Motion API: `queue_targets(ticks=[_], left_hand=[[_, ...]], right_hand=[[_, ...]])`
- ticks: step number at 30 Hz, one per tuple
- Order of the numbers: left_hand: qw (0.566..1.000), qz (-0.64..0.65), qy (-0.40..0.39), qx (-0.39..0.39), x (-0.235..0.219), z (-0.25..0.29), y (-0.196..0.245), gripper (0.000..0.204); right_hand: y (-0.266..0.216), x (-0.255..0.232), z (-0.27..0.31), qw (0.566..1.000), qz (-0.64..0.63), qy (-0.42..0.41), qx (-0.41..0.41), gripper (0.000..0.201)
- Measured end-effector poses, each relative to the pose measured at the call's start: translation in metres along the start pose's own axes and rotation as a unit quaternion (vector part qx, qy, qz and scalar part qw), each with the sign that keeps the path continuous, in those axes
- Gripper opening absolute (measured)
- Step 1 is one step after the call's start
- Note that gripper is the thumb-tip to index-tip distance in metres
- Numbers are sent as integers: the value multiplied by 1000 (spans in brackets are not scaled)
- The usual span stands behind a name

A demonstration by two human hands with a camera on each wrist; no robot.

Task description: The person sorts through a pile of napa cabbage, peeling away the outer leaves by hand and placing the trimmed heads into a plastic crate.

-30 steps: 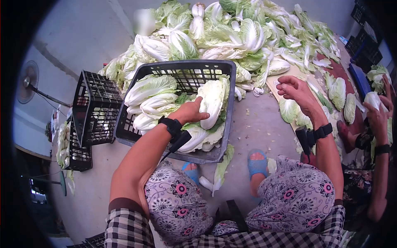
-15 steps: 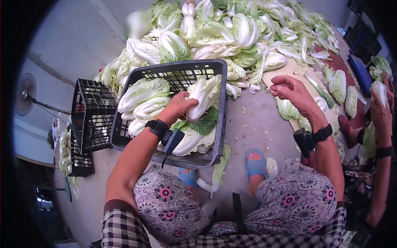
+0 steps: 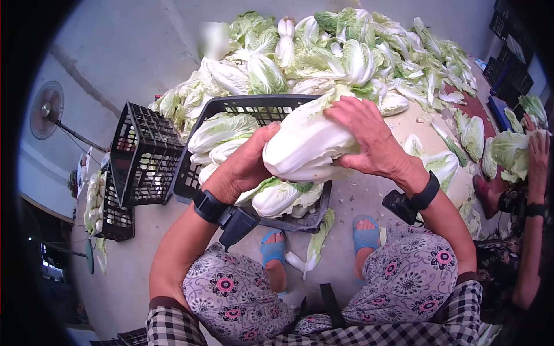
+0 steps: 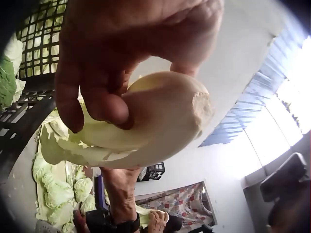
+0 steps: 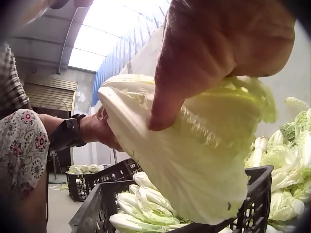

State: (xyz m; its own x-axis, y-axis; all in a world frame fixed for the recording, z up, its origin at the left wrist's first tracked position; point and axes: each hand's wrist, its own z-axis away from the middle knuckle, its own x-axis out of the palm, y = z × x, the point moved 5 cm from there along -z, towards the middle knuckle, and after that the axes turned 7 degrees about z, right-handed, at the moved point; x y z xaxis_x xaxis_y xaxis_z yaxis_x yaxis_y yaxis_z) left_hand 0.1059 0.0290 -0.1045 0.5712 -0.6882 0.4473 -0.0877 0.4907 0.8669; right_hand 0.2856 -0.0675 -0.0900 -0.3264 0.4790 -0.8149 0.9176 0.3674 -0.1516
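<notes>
A large pale cabbage (image 3: 309, 141) is held between both hands above the black crate (image 3: 330, 202). My left hand (image 3: 245, 164) grips its white base end; in the left wrist view the fingers of that left hand (image 4: 131, 43) curl round the cabbage (image 4: 165, 116) near its cut stem. My right hand (image 3: 372, 138) holds the leafy end, fingers over the top and thumb underneath; the right wrist view shows the thumb of the right hand (image 5: 214, 48) pressed on the leaves of the cabbage (image 5: 194, 150). More cabbages (image 3: 222, 138) lie in the crate below.
Behind the crate rises a big heap of cabbages and leaves (image 3: 323, 57). Two more black crates (image 3: 144, 155) stand at left near a fan (image 3: 47, 109). At right, another person's hands (image 3: 538, 150) hold a cabbage, beside a board (image 3: 407, 124) with cabbages. Loose leaves lie by the feet.
The left hand has lifted the cabbage out of the crate. The right hand has moved left from beside the crate and now grips the cabbage's leafy end.
</notes>
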Motion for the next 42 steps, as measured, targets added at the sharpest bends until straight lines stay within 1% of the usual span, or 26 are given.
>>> queue_targets(ticks=[1,2,4,5,6,8,9,12,13,16,18,19,21,22,25,27,28,29,30,32,34,35,38,39,41,42], left_hand=[[991,35,-125,-37,7,3,1,52],[964,69,-248,-73,11,9,3,54],[976,41,-197,-77,-13,6,-1,57],[982,26,-173,-78,-23,4,-3,59],[992,-36,-114,-39,-25,3,-1,62],[987,-158,9,35,-17,11,5,70],[973,-218,-38,70,-5,17,13,83],[961,-221,-142,86,5,14,5,81],[968,-213,-119,59,7,14,6,85],[972,-227,-44,40,-7,5,2,71],[975,-218,-20,45,-5,2,2,64],[976,-214,-8,48,-5,1,2,61],[970,-232,-13,75,-6,-1,1,58],[967,-240,-16,89,-6,-3,1,57],[962,-260,1,82,-10,-5,-2,57],[969,-231,11,88,-8,-3,-2,58],[972,-216,10,88,-7,-2,-3,58],[974,-205,25,89,-12,-4,-7,61],[980,-175,22,89,-11,-4,-8,57],[980,-182,-14,85,-1,-1,-7,66],[969,-221,-58,93,11,4,-8,73],[969,-221,-68,83,15,4,-8,75],[970,-221,-75,61,19,4,-7,79],[972,-218,-71,55,17,2,-7,80],[973,-214,-72,47,11,0,-10,79],[972,-220,-71,29,10,0,-12,81]], right_hand=[[-4,-6,-5,999,-33,16,0,70],[-3,-5,-6,997,-73,18,25,66],[6,1,-5,985,-152,20,78,60],[6,5,-4,984,-151,59,72,49],[6,7,-4,975,-195,26,106,47],[5,13,-4,942,-283,-42,175,41],[3,18,-6,945,-297,-12,137,37],[4,25,-6,932,-320,-71,153,38],[3,29,-5,924,-336,-86,164,39],[3,35,-3,897,-379,-121,193,43],[7,37,-1,878,-405,-139,213,46],[7,38,1,876,-410,-142,211,46],[6,38,3,873,-418,-147,205,47],[6,38,4,867,-426,-154,209,53],[5,38,7,848,-451,-177,215,71],[9,38,13,839,-460,-189,221,87],[9,38,14,847,-459,-184,195,92],[7,39,14,855,-455,-178,173,97],[5,41,15,863,-449,-172,153,103],[4,44,17,882,-422,-137,159,96],[3,45,17,861,-455,-163,161,89],[2,46,17,848,-474,-175,157,86],[10,42,19,838,-494,-105,205,77],[13,43,21,850,-470,-113,210,73],[23,44,25,838,-491,-66,229,73],[26,41,27,831,-500,-42,240,73]])
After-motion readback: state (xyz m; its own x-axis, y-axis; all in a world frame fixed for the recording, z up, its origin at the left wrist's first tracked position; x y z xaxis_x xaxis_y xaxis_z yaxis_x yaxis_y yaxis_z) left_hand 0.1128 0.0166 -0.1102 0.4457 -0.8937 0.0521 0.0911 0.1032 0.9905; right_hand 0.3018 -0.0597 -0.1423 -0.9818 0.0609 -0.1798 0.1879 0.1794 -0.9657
